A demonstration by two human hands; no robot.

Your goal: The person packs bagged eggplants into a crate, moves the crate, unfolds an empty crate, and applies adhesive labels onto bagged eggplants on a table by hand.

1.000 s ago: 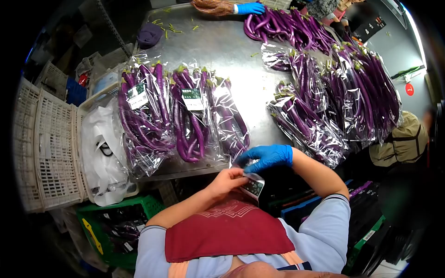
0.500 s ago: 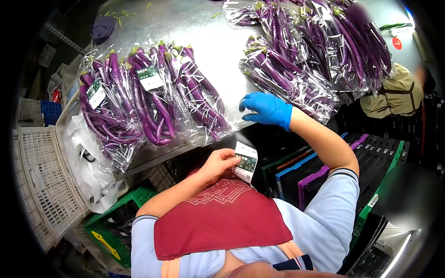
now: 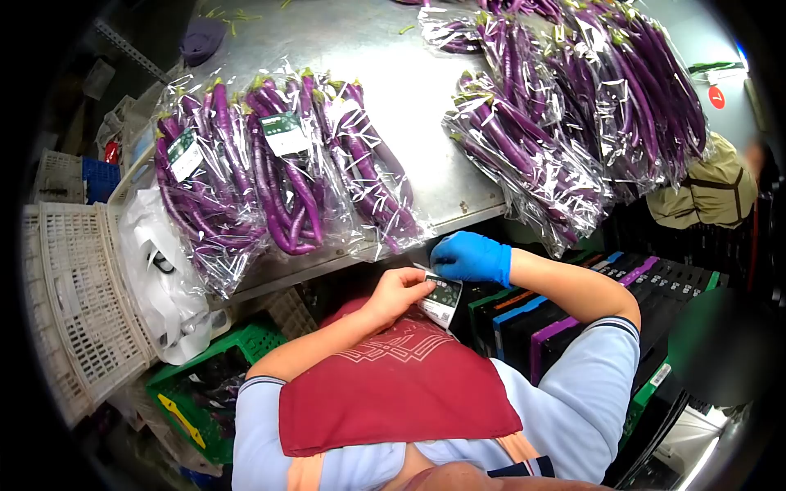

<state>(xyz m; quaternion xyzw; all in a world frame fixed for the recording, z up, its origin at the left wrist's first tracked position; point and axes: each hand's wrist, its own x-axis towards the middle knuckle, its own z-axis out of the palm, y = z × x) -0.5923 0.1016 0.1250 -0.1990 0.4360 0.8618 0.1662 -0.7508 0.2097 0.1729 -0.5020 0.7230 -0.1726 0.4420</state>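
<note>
My left hand, bare, pinches a small stack of printed green-and-white labels between thumb and fingers, just in front of the table edge. My right hand, in a blue glove, is closed at the upper edge of those labels; its fingertips are partly hidden. Beyond my hands lie three clear bags of long purple eggplants side by side. A label sits on the leftmost bag and another label on the middle one.
More bagged eggplants are piled at the right of the metal table. Black crates stand below right. White baskets, a white plastic bag and a green crate are at left. A purple object lies on the far corner.
My right hand has come down from above the table edge to the labels in my left hand, and its fingers have closed. The view has shifted slightly.
</note>
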